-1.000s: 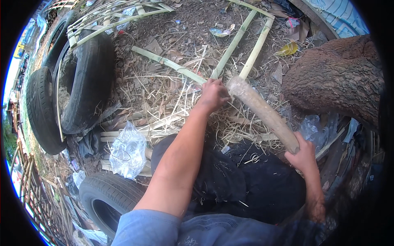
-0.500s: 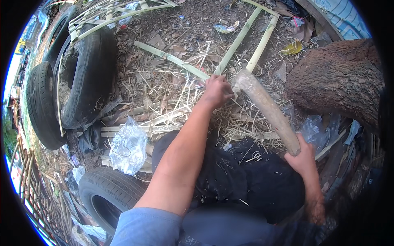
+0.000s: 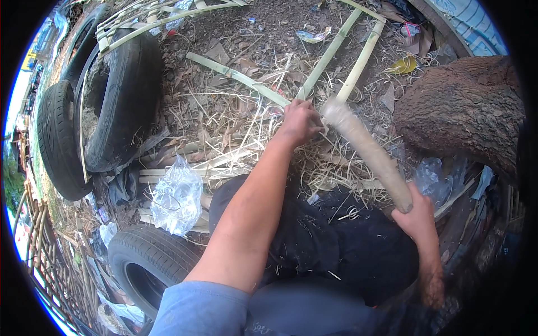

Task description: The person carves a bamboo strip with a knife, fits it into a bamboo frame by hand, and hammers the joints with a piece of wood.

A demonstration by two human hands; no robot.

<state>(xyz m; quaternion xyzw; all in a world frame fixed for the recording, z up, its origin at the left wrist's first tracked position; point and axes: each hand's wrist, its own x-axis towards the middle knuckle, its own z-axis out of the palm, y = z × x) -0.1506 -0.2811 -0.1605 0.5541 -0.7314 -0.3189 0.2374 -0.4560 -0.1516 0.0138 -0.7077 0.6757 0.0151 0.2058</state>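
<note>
Head camera: we see the wooden stick [image 3: 374,163] clasped at its near end in the right hand [image 3: 416,215], with the fingers partly out of sight around it. The stick's far end is blurred and overlaps the pale strip [image 3: 360,64]; we cannot tell whether the two touch. Just left of that end, the left hand [image 3: 302,122] is closed on the green strips [image 3: 238,77], its back and knuckles hiding where they come together, so we cannot make out the join or the fingertips. These strips spread away beyond the stick, and the frame they form is cut off at the top edge.

Under the stick lies brown earth strewn with curly shavings [image 3: 358,175] and dry leaves; a yellow leaf [image 3: 402,65] rests beyond it. To the stick's right leans a thick tree trunk [image 3: 459,112], swallowed at its outer end by the dark rim. Well to the stick's left stand worn tyres [image 3: 131,101], partly covering one another, and nearer us a crumpled clear plastic bag [image 3: 178,197]. Dark blur below the stick obscures part of the right forearm and the clothing.
</note>
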